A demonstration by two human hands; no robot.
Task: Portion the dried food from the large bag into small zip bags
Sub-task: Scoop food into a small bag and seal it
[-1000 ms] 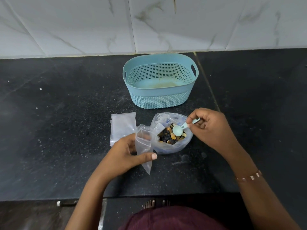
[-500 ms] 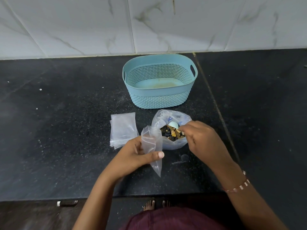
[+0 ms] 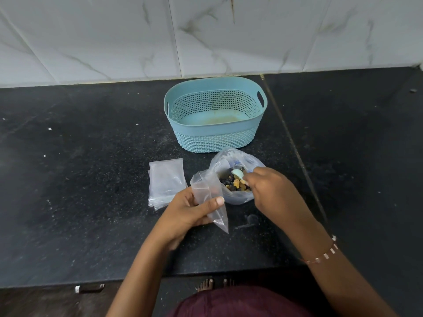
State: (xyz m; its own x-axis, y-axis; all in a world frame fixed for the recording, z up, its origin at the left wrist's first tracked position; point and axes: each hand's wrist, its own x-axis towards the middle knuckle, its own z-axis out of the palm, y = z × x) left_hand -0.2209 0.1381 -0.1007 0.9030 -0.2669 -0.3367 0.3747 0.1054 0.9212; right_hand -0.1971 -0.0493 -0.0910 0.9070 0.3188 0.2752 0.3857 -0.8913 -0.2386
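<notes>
The large clear bag [image 3: 235, 196] sits open on the black counter, with dark and yellow dried food [image 3: 233, 184] inside. My right hand [image 3: 270, 191] is over its mouth, gripping a small pale blue scoop [image 3: 238, 173] whose bowl dips into the food. My left hand [image 3: 185, 211] holds one small clear zip bag [image 3: 210, 197] upright just left of the large bag, its mouth open and nothing visible inside. A flat stack of small zip bags [image 3: 166, 181] lies on the counter further left.
A light blue perforated basket [image 3: 215, 133] stands behind the large bag, nothing in it. The black counter [image 3: 91, 179] ends at a white marble-tiled wall [image 3: 206, 35]; its front edge is near my body, with a drawer handle [image 3: 89, 288] below.
My right hand turned over and pushed the scoop down into the food. My left hand shifted the small zip bag slightly right, closer to the large bag.
</notes>
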